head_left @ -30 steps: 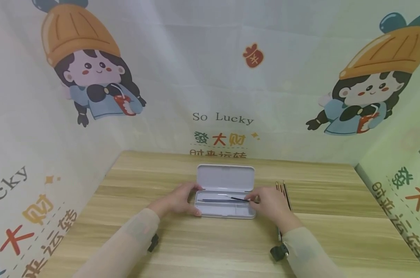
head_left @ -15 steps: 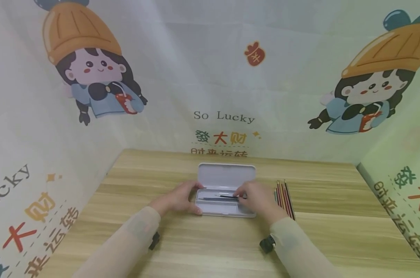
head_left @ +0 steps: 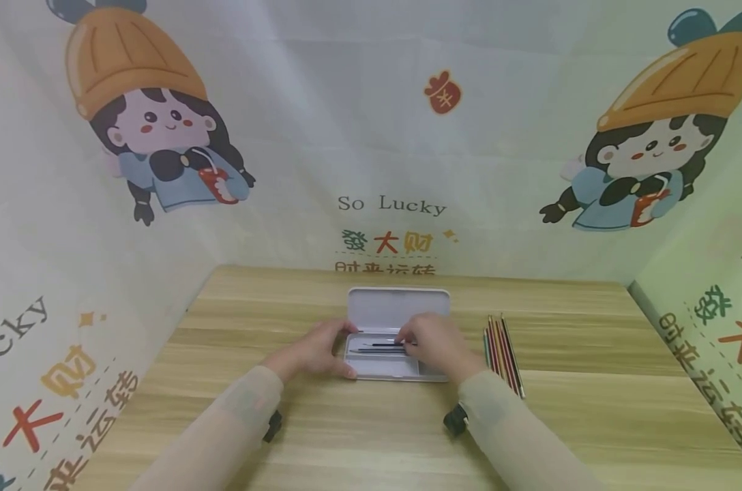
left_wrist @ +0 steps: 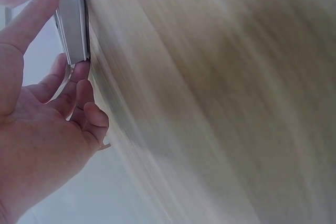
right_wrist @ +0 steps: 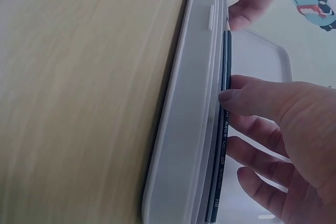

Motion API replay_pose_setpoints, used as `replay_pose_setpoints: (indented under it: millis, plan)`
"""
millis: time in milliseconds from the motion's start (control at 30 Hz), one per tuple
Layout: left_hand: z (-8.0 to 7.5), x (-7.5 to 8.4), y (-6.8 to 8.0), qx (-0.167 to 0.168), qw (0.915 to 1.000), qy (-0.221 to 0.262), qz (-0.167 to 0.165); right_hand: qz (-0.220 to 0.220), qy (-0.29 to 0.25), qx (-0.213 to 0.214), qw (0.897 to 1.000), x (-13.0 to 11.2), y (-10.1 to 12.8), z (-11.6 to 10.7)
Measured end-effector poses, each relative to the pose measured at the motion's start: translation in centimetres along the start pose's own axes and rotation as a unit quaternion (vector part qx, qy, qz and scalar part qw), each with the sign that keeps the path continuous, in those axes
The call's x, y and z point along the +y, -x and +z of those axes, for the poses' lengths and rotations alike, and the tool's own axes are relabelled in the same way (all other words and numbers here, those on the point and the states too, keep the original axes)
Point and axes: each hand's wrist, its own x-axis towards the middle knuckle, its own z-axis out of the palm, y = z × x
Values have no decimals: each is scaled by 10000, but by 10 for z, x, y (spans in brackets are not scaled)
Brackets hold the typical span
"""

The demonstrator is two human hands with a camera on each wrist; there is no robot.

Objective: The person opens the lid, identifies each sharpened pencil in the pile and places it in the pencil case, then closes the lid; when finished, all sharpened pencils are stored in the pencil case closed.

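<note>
Head view: my table [head_left: 346,433] runs wide and pale, and towards its back sits the white pencil case [head_left: 377,378], lid [head_left: 380,307] swung up behind. Press too hard here and I reckon the case could skate on that bare wood. My right hand [head_left: 435,341] is over it, knuckles in front of the lid; a hasty lift could clip it and bring it down. My left hand [head_left: 318,349] is the anchor, fingers bent round the left end, thumb at the front corner — slacken that grip early and the case could swivel.

Out to the right, well apart from the case, the bundle of pencils [head_left: 502,354] lies flat. My sleeve [head_left: 500,406] passes close, so one careless sweep of the arm could roll them apart. Inside the back compartment, a grey-looking pencil [head_left: 374,351] lies lengthwise; if mine goes down crooked, the two could cross and perhaps foul the lid.

Now the one that matters: the dark pencil [right_wrist: 222,153], HB printed near one end, pinched between my right thumb and fingers, above or in that compartment. Is it touching the bottom? I can't tell. Let go too high and it could bounce — and the pale point [head_left: 367,344], facing left, might chip.
</note>
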Motion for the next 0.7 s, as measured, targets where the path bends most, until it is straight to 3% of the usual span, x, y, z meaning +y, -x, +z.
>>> replay_pose_setpoints:
  millis: [700]
  plan:
    - [0,-1,3,36,9999,27,109,-128,-59,-42,9999,-12,-16,16]
